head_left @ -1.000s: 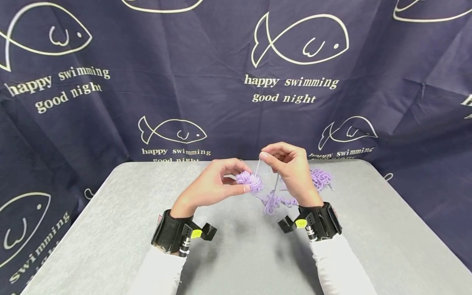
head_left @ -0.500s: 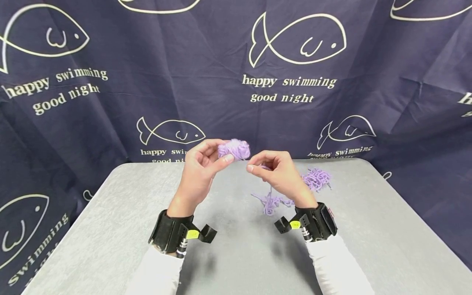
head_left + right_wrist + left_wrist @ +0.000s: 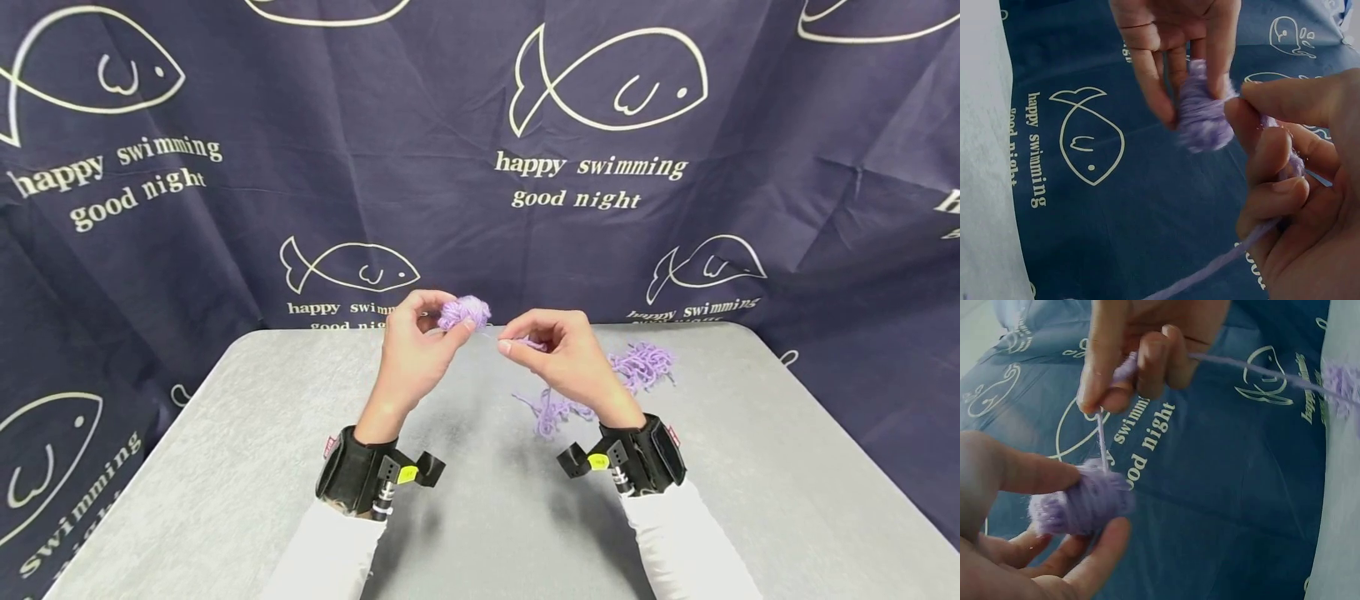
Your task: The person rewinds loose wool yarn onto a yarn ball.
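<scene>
A small ball of purple yarn (image 3: 465,312) is held up above the table's far edge by my left hand (image 3: 414,350). In the left wrist view, thumb and fingers grip the wound ball (image 3: 1088,500) from its sides. My right hand (image 3: 562,354) pinches a yarn strand (image 3: 1102,440) that runs taut from the ball, between thumb and forefinger. More of the strand passes through its curled fingers, and a tail (image 3: 1210,269) leaves below them in the right wrist view. The hands are a short gap apart.
Loose purple yarn lies on the grey table (image 3: 480,517): a tangle (image 3: 553,412) below the right hand and a bigger heap (image 3: 647,365) to its right. A dark blue curtain (image 3: 465,208) printed with fish hangs behind the table.
The left hand rose with the yarn ball and moved left, then dipped slightly. The right hand came down and left from above the ball to beside it, still pinching the strand.
</scene>
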{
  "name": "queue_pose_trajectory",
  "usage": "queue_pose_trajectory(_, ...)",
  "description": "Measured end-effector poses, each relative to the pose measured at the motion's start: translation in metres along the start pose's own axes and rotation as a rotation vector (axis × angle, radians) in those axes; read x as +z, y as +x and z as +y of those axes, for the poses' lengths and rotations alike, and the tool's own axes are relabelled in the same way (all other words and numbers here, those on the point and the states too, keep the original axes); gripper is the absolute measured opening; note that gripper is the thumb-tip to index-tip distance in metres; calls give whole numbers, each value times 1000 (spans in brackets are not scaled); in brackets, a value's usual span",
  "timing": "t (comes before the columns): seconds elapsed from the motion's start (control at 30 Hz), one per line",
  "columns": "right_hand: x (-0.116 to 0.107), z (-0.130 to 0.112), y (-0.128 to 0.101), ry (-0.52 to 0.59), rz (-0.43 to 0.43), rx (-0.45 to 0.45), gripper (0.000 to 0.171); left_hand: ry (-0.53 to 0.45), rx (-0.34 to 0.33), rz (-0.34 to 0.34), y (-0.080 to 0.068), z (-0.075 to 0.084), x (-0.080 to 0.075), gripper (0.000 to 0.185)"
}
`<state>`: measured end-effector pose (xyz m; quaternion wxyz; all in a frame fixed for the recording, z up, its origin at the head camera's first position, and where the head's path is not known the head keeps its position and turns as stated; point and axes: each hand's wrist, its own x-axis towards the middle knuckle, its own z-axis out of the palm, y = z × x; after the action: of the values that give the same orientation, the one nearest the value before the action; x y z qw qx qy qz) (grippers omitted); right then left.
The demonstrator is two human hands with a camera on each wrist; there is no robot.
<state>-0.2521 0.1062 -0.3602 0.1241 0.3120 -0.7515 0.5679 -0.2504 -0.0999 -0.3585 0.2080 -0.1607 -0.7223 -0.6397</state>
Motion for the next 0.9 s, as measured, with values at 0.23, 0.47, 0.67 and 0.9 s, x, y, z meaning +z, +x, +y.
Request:
queue_pose_trajectory(0.23,-5,1,1,44,134,-47,7,114,28,-226,-1,-3,-2,26)
queue_pose_trajectory(0.47,-10,2,1,89,221,-38,8,128,-17,-492,-2,-1,-5,25)
queue_pose_trajectory(0.67,-14,3,1,87,213,-20,10,-59,12,-693,-2,0,-9,25)
queue_pose_trajectory(0.9,-17,6,1,77,180,12,9,-381,-5,-695,-2,5,-14,32)
